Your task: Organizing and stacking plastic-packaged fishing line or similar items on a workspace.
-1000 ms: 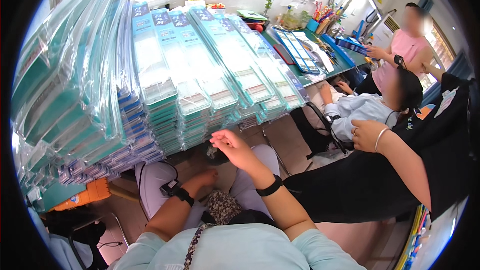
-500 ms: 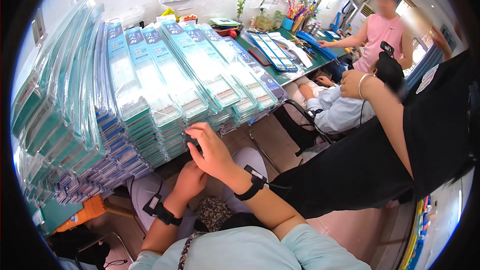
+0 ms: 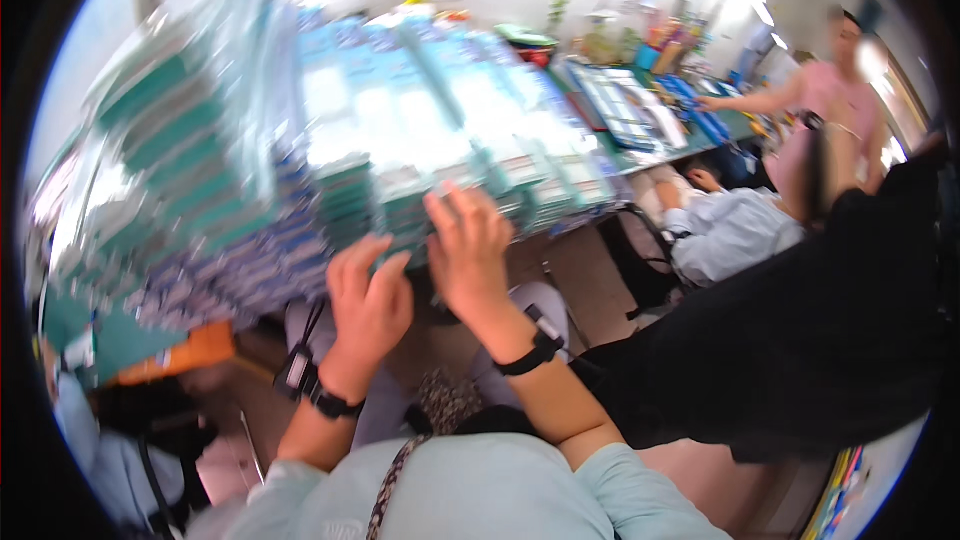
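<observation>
Tall stacks of flat, clear-wrapped packages [image 3: 395, 120] with pale blue tops and teal edges cover the table in front of me. My right hand [image 3: 472, 250] is raised at the near edge of the middle stacks, fingers bent and apart, the tips close to or touching the package ends. Lower and to its left is my left hand [image 3: 368, 295], with thumb and fingers spread at the front of the stacks. Nothing shows in either hand. Blur hides whether the fingertips touch the packages. A higher pile of wrapped teal packages [image 3: 170, 140] leans at the left.
An orange box [image 3: 185, 355] sits below the table's left end. Beyond the stacks, the green desk holds a white-and-blue tray [image 3: 610, 105] and a blue pen cup [image 3: 648, 57]. A person in pink [image 3: 825, 100] stands far right; another in pale blue [image 3: 730, 230] sits nearer. Black cloth [image 3: 760, 330] fills the right.
My hands, close together before, are now apart, with the left raised toward the stacks. The view has swung, shifting the stacks and desk rightward, and is blurred.
</observation>
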The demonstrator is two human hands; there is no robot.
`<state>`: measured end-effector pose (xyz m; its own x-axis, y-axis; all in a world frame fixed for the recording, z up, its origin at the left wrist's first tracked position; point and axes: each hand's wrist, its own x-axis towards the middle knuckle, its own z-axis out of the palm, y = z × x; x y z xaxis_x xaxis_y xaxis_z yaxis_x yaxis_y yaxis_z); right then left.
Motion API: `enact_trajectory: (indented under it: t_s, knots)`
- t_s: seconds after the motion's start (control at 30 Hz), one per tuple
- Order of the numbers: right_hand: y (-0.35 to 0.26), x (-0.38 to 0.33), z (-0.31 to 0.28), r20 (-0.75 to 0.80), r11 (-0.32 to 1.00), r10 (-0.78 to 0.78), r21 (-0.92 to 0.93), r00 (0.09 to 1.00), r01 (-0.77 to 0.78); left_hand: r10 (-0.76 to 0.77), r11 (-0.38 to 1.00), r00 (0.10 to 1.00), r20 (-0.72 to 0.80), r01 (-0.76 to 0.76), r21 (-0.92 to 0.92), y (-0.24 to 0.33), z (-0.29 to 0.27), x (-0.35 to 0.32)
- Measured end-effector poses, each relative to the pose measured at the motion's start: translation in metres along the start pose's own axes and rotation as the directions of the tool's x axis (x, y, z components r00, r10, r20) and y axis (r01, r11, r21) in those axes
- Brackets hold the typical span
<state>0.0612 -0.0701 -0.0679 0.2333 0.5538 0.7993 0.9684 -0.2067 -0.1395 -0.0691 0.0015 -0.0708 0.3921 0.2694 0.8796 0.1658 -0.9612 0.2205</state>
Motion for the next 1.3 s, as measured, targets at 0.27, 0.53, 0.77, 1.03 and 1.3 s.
enact_trajectory:
  t_s: [0.27,0.53,0.77,1.03,1.3]
  knots:
    - [-0.001,0.017,-0.004,0.027,1.0,0.003,0.015,1.0,-0.003,-0.062,0.99,0.997,-0.035,0.065,0.121,-0.006,-0.008,0.022]
    - [-0.005,0.037,-0.009,0.106,0.998,-0.054,0.032,0.993,0.051,0.027,0.99,0.996,-0.088,-0.015,0.137,-0.002,-0.016,0.047]
    - [-0.007,0.038,-0.008,0.129,0.995,-0.061,0.089,0.99,0.05,-0.126,0.905,0.992,0.029,0.103,0.413,0.002,-0.006,0.062]
    - [-0.006,0.058,-0.019,0.189,0.98,-0.1,0.187,0.977,0.064,-0.118,0.883,0.993,0.014,0.099,0.46,-0.004,-0.008,0.07]
    - [-0.02,0.092,-0.016,0.325,0.825,0.0,0.534,0.946,-0.184,-0.049,0.9,0.998,-0.041,0.062,0.432,-0.006,-0.004,0.069]
